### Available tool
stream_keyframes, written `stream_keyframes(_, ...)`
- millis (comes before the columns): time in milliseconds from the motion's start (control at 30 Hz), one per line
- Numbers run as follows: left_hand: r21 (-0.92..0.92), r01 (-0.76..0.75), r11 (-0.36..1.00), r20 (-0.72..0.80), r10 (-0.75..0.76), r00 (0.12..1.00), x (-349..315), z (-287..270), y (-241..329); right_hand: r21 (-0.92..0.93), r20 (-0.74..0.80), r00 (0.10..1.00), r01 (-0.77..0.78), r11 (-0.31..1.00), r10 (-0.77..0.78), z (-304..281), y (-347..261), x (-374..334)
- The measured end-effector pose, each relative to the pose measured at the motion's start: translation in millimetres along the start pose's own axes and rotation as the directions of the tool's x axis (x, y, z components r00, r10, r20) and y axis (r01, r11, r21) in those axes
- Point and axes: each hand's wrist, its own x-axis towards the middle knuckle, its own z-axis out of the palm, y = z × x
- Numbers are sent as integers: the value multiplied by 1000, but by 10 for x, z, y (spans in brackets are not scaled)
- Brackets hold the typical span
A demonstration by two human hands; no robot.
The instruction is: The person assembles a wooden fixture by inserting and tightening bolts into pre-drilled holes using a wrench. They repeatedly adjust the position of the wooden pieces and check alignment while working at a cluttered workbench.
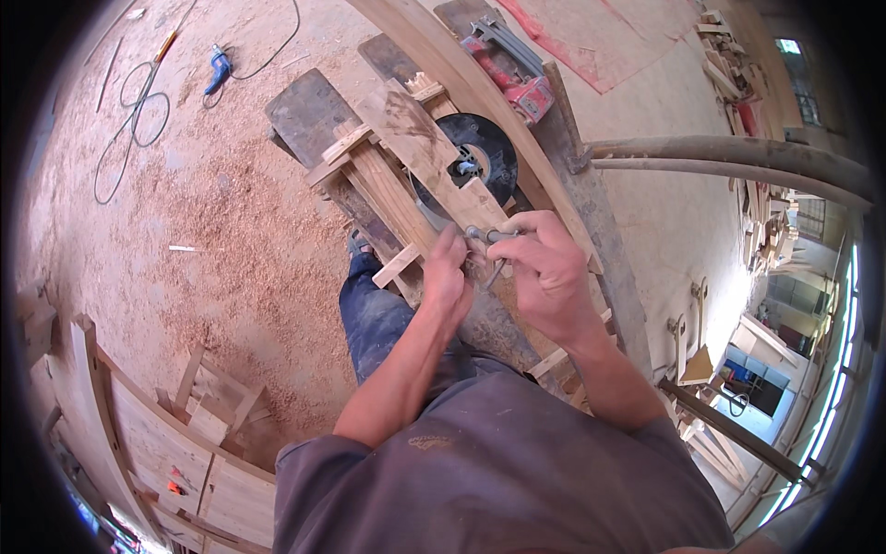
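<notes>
Handwork on a small metal piece [493,236], seen from the worker's head over a wood-and-metal table [309,113]. The piece lies between the two hands, above the near end of a broad wooden board [411,138]. Right hand [552,282]: thumb and curled fingers clamped on the piece, with a slim metal rod [496,272] showing just below the grip. Left hand [447,277]: fingers drawn together at the other end of the piece; whether they pinch it or merely steady it cannot be told.

Stage of the work, as judged from the arrangement: part-way. The board already lies slantwise over the table, partly overlapping a black disc [498,138] with a pale hub; a long timber beam [554,189] runs along the disc's right side, and a short pale batten [397,266] sits left of the hands. What appears unfinished is the handling of the metal piece, which is held in the fingers rather than visibly seated in anything. Whether the board is fastened is not shown. Apart from the hands, a blue power tool [219,70] rests on the shavings-covered floor [231,185].
</notes>
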Motion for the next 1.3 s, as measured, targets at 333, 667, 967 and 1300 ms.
stream_keyframes(333, 202, -187, 961, 11, 188, 982, -480, -517, 369, 358, 407, 535, -839, 409, 741, -94, -64, -605)
stream_keyframes(667, 446, -237, 863, 64, 233, 970, -844, -153, 749, -208, 193, 932, -266, 941, 306, -197, -117, -738)
stream_keyframes(967, 212, -423, 881, 352, 335, 874, -1286, 79, 1121, 12, 373, 811, -490, 872, 450, -1152, -426, -1152)
stream_keyframes(1300, 355, -484, 800, 253, 416, 874, -1210, 28, 1030, 370, 22, 722, -648, 665, 691, -1189, -388, -1583)
